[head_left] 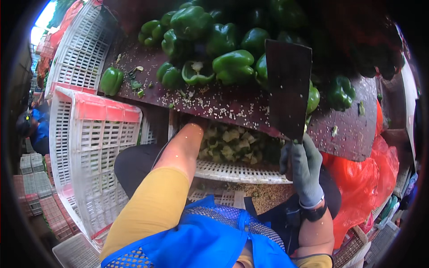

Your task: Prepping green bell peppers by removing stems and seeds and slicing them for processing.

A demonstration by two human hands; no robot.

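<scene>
My right hand [305,167], in a grey knit glove, grips a broad dark-bladed cleaver [289,87] by its handle. The blade points away from me and covers part of the board. My left hand is out of view, with the forearm reaching beneath the front edge of the dark red tabletop [140,63]. Whole green bell peppers [234,66] are heaped beyond the blade. Among them lies a cut pepper half [197,73] with its seed core showing. Below the edge, a white plastic crate [241,171] holds many pepper cores and scraps [231,142].
Pale seeds [221,110] are scattered along the table's front. At left stand white slatted crates [104,147] with red rims. Red plastic bags [358,181] hang at right. A person in blue [40,124] is at far left, near stacked crates [35,171].
</scene>
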